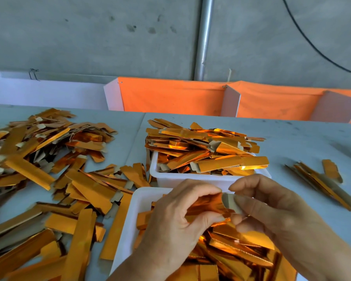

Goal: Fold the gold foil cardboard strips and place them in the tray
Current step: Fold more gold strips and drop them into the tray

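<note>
Both hands hold one gold foil strip (208, 204) just above the near white tray (139, 201). My left hand (176, 218) grips its gold middle with curled fingers. My right hand (272, 207) pinches its grey cardboard end tab between thumb and fingers. The near tray holds several gold strips (237, 248) under my hands. A second white tray (170, 176) behind it is heaped with gold strips (205, 151).
A wide loose pile of gold strips (49, 175) covers the grey table to the left. A small bunch of strips (322, 183) lies at the right. Orange and white panels (170, 96) stand along the table's far edge.
</note>
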`<action>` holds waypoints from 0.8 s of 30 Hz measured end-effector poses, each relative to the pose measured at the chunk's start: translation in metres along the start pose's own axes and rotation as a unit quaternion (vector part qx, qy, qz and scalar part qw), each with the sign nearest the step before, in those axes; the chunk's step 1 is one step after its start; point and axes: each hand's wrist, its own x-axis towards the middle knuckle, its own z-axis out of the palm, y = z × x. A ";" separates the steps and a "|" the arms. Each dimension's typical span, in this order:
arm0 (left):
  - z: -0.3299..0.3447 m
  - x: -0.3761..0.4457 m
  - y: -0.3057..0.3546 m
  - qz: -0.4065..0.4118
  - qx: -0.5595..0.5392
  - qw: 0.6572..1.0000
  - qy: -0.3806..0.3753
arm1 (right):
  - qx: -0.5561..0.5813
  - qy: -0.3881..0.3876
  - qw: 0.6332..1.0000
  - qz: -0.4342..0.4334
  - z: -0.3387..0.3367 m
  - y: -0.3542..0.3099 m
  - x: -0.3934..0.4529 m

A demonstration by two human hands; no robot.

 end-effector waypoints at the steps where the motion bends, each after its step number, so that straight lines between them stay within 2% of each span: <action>1: 0.000 0.000 0.000 0.003 -0.001 1.000 0.001 | -0.013 0.000 1.000 -0.006 0.000 0.000 0.000; 5: -0.001 0.000 -0.002 0.018 -0.005 1.000 -0.005 | -0.080 0.000 0.996 -0.048 0.001 -0.001 -0.003; 8: 0.001 0.001 -0.001 0.059 0.014 0.998 -0.009 | -0.079 -0.006 0.995 -0.066 -0.002 -0.003 -0.006; 13: 0.003 0.001 0.002 0.080 0.025 0.996 -0.011 | -0.078 -0.084 0.992 -0.048 -0.008 -0.009 -0.011; 21: 0.004 0.000 -0.001 0.072 0.044 0.996 -0.016 | -0.105 -0.025 0.994 -0.015 -0.002 -0.006 -0.008; 24: 0.004 0.000 -0.002 0.064 0.049 0.997 -0.016 | -0.127 -0.026 0.992 0.003 0.000 -0.004 -0.007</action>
